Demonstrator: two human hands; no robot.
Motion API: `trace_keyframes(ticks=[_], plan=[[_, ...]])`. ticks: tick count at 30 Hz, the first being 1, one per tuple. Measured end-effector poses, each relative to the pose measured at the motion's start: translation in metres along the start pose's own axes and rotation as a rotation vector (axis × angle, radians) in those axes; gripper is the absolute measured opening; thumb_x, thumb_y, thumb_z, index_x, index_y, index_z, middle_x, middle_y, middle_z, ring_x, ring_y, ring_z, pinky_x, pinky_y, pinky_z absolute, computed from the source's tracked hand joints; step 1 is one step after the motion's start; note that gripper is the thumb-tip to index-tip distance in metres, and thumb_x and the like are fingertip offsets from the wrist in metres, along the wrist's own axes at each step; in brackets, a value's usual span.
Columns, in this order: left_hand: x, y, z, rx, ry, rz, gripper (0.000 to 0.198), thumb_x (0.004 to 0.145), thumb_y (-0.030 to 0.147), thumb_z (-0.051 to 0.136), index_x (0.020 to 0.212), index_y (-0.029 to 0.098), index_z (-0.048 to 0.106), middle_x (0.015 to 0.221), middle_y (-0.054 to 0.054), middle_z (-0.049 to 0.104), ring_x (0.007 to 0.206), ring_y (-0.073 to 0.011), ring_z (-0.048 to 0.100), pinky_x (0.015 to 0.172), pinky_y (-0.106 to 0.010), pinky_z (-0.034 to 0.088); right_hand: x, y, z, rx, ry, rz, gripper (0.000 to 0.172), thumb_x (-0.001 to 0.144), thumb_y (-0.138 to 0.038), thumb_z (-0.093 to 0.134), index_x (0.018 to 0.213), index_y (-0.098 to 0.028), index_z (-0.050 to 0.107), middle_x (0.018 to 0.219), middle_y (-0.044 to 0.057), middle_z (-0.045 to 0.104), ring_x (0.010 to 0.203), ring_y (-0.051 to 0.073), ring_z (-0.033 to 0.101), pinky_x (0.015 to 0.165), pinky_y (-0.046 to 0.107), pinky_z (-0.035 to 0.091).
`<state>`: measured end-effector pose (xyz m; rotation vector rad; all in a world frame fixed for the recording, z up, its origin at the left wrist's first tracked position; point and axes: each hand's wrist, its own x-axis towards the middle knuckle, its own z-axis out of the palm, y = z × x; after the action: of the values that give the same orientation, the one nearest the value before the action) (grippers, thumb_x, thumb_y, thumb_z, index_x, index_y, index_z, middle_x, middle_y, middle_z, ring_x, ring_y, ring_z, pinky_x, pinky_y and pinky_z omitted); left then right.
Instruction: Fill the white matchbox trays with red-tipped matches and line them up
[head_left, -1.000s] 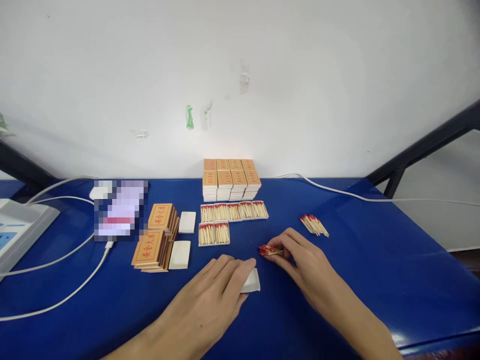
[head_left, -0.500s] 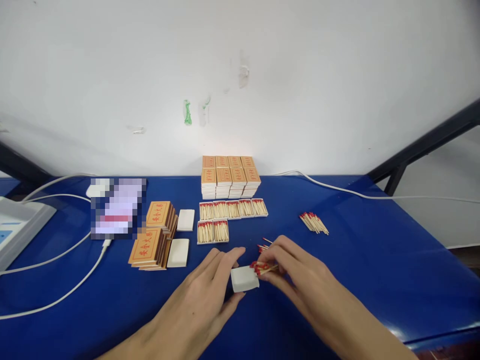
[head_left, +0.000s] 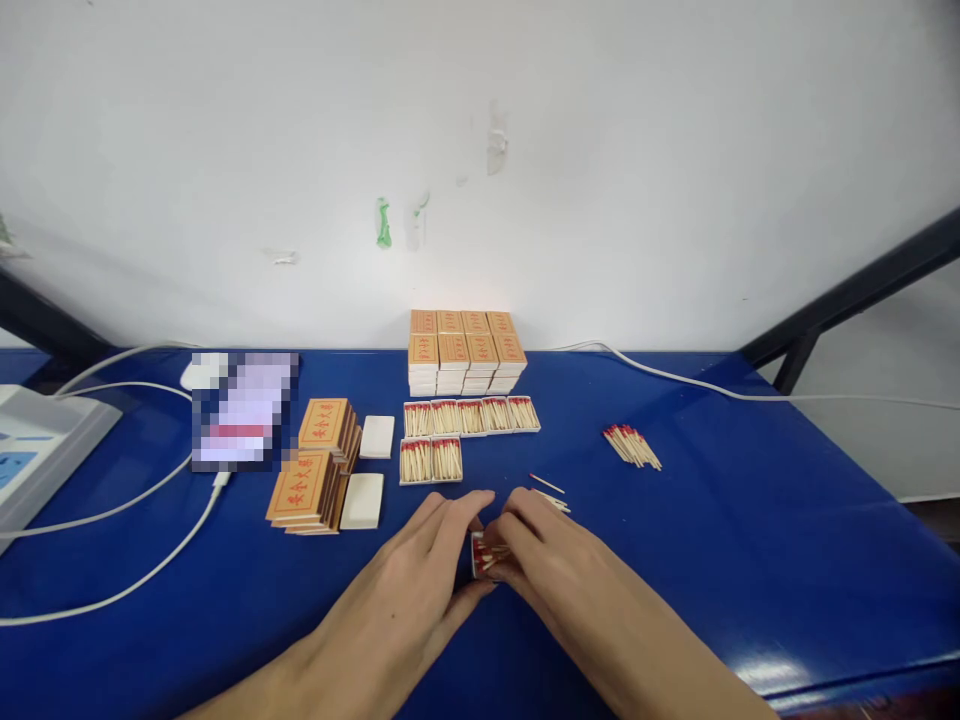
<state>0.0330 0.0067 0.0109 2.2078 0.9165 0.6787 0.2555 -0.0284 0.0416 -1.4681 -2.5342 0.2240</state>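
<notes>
Between my two hands sits a small white matchbox tray [head_left: 474, 560], largely covered by fingers. My left hand [head_left: 412, 565] steadies it from the left, thumb on the near side and index finger along the far side. Inside the tray lies a bunch of red-headed matches [head_left: 487, 553]. My right hand [head_left: 544, 545] has its fingers closed around these matches from the right; their far ends are hidden. A few loose matches [head_left: 553, 500] lie on the table just beyond my right hand.
Matchbox trays filled with matches [head_left: 471, 417] stand in two rows ahead. Behind them rise stacked matchboxes [head_left: 467, 352]. Matchbox sleeves [head_left: 300, 485] and white trays [head_left: 362, 500] are at left, near a blurred phone [head_left: 251, 400] and cables. A match pile [head_left: 632, 446] lies right.
My right hand has moved left, bringing its bunch of matches from the tray's right edge down into the tray. My left hand still holds the tray. The view has shifted slightly.
</notes>
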Motion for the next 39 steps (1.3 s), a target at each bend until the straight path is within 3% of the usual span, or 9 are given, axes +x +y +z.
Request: trace_keyframes(ticks=[3,6,10,16,20,24,28,32,39], plan=[[-0.002,0.001,0.000,0.009,-0.006,-0.004,0.074,0.106,0.013,0.074,0.169,0.034,0.041,0.134,-0.006,0.071,0.120,-0.0264,0.078,0.103,-0.047,0.071,-0.008,0.011,-0.012,0.314,0.003,0.134,0.017,0.112,-0.018,0.065,0.118,-0.030,0.076,0.120,0.004,0.074,0.110,0.022,0.077,0.099,0.038,0.067],[-0.003,0.000,0.001,0.011,-0.006,-0.009,0.078,0.106,0.013,0.075,0.170,0.036,0.039,0.134,-0.006,0.070,0.121,-0.0279,0.077,0.104,-0.051,0.071,-0.020,0.023,-0.016,0.461,0.035,0.262,0.015,0.113,-0.035,0.071,0.126,-0.035,0.080,0.124,0.003,0.074,0.107,0.021,0.078,0.094,0.034,0.067],[-0.003,-0.004,0.004,-0.002,-0.013,-0.016,0.078,0.106,0.013,0.075,0.171,0.037,0.038,0.133,-0.005,0.068,0.117,-0.0265,0.076,0.100,-0.049,0.071,-0.028,0.028,-0.009,0.578,0.067,0.359,0.009,0.110,-0.037,0.076,0.116,-0.036,0.083,0.115,0.001,0.075,0.091,0.018,0.075,0.081,0.029,0.064],[-0.003,-0.006,0.005,-0.029,-0.035,-0.012,0.076,0.108,0.015,0.075,0.170,0.037,0.037,0.134,-0.005,0.067,0.116,-0.0240,0.076,0.104,-0.048,0.070,-0.019,0.017,0.002,0.687,0.099,0.331,0.017,0.113,-0.037,0.071,0.102,-0.031,0.081,0.106,-0.001,0.076,0.096,0.019,0.074,0.091,0.032,0.061],[0.000,-0.002,0.000,-0.030,-0.032,-0.017,0.080,0.104,0.010,0.078,0.168,0.037,0.039,0.131,-0.003,0.069,0.114,-0.0227,0.079,0.100,-0.043,0.071,-0.022,0.017,0.002,0.739,0.166,0.362,0.015,0.110,-0.041,0.075,0.103,-0.032,0.085,0.100,0.000,0.076,0.088,0.018,0.073,0.080,0.030,0.059],[0.003,0.004,-0.004,-0.003,0.018,0.001,0.078,0.105,0.011,0.077,0.168,0.037,0.039,0.133,-0.004,0.069,0.117,-0.0238,0.079,0.103,-0.045,0.071,-0.037,0.027,0.000,0.690,0.275,0.489,0.019,0.109,-0.047,0.076,0.105,-0.032,0.086,0.094,0.000,0.074,0.082,0.018,0.069,0.076,0.029,0.057],[0.001,0.005,-0.002,0.044,0.052,0.030,0.076,0.103,0.010,0.079,0.165,0.034,0.042,0.143,-0.008,0.069,0.136,-0.0317,0.072,0.112,-0.054,0.067,-0.047,0.037,-0.003,0.611,0.386,0.587,0.027,0.106,-0.057,0.076,0.109,-0.032,0.086,0.097,0.000,0.078,0.086,0.019,0.071,0.076,0.029,0.057],[0.001,0.003,0.002,0.070,0.030,0.042,0.078,0.100,0.010,0.083,0.164,0.032,0.043,0.140,-0.007,0.072,0.133,-0.0315,0.072,0.111,-0.052,0.067,-0.045,0.042,-0.004,0.539,0.409,0.617,0.030,0.105,-0.061,0.076,0.110,-0.033,0.086,0.093,0.000,0.076,0.081,0.018,0.068,0.074,0.029,0.056],[0.003,0.003,0.001,0.065,0.056,0.037,0.072,0.105,0.013,0.080,0.162,0.034,0.041,0.139,-0.006,0.072,0.131,-0.0286,0.073,0.112,-0.049,0.067,-0.038,0.048,-0.004,0.392,0.387,0.581,0.033,0.108,-0.060,0.070,0.119,-0.033,0.087,0.111,0.005,0.076,0.079,0.020,0.069,0.072,0.034,0.058]])
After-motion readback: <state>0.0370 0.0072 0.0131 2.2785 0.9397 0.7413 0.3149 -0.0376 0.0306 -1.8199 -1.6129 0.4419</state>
